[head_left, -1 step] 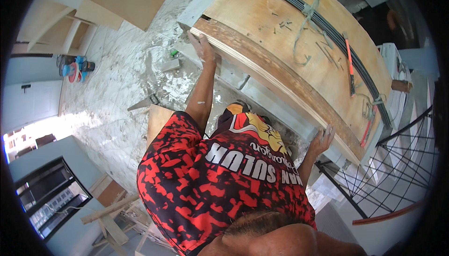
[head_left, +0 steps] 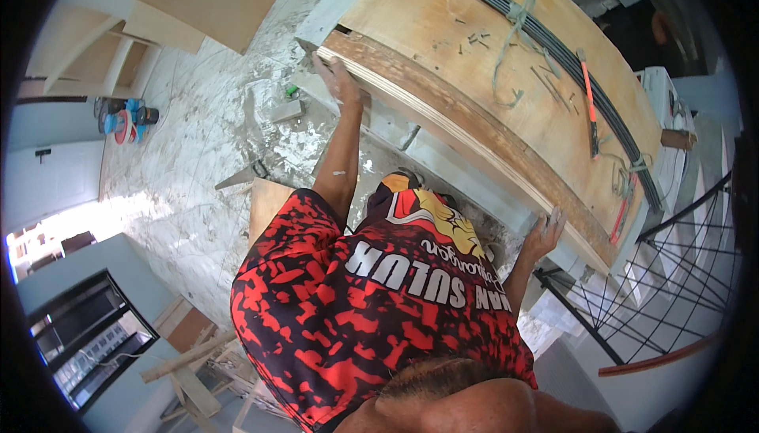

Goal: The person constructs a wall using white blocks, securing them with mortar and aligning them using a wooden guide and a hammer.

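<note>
My left hand (head_left: pixel 341 83) grips the near edge of a long, pale layered plywood strip (head_left: pixel 438 123) at its upper-left end. My right hand (head_left: pixel 542 237) holds the same edge near the lower-right end, fingers over the top. The strip lies along a worn brown board (head_left: pixel 515 152) at the front of a raised plywood top (head_left: pixel 419 14). On that top are scattered nails (head_left: pixel 477 37), a tied bundle of grey rods (head_left: pixel 563 52), an orange-handled tool (head_left: pixel 587 89) and a red tool (head_left: pixel 621 211). My patterned shirt fills the lower middle.
A saw (head_left: pixel 239 177) lies on the stained floor (head_left: pixel 182 188), beside a plywood piece (head_left: pixel 264 210). Plywood cabinets (head_left: pixel 126 53) and stacked buckets (head_left: pixel 126 123) are at upper left, scrap wood (head_left: pixel 194 385) at lower left. A black metal railing (head_left: pixel 656 291) stands at right.
The strip, bench and both hands appear very slightly farther up and left in the view. Both hands keep their holds.
</note>
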Demonstrator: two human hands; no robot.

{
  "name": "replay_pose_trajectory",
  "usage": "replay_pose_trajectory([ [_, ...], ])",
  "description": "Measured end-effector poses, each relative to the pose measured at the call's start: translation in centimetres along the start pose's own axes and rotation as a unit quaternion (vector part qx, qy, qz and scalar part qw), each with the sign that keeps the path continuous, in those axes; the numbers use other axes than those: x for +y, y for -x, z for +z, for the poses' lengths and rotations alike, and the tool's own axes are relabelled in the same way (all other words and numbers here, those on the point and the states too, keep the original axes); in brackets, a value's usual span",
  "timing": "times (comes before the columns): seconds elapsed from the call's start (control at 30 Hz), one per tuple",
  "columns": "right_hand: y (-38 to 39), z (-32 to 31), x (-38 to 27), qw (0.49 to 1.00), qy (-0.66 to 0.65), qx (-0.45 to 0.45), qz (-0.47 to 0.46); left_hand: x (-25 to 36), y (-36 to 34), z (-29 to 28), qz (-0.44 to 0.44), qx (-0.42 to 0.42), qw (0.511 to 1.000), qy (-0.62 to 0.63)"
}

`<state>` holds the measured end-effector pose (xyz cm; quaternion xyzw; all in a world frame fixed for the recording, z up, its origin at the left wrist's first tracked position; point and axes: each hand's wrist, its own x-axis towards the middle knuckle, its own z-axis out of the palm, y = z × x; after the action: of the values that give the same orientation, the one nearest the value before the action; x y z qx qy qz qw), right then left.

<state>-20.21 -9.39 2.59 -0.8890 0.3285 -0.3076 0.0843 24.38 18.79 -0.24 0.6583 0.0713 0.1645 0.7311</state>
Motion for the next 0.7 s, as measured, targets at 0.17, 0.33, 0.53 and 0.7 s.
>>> replay_pose_trajectory([
  [0.17, -0.3, 0.1, -1.3, 0.993, -0.059, 0.014, 0.101, -0.5, -0.8, 0.8, 0.022, 0.065, 0.996, -0.049],
  [0.33, -0.6, 0.2, -1.4, 0.995, -0.035, 0.009, 0.090, -0.6, -1.9, 0.9, -0.017, 0.104, 0.994, -0.040],
  [0.53, -0.1, 0.2, -0.3, 0.998, -0.014, 0.002, 0.067, 0.5, -1.6, 1.7, -0.074, 0.112, 0.991, -0.001],
  [0.7, 0.0, 0.2, 0.0, 0.998, -0.018, 0.000, 0.067, 1.2, -1.6, 1.7, -0.079, 0.106, 0.991, 0.031],
])
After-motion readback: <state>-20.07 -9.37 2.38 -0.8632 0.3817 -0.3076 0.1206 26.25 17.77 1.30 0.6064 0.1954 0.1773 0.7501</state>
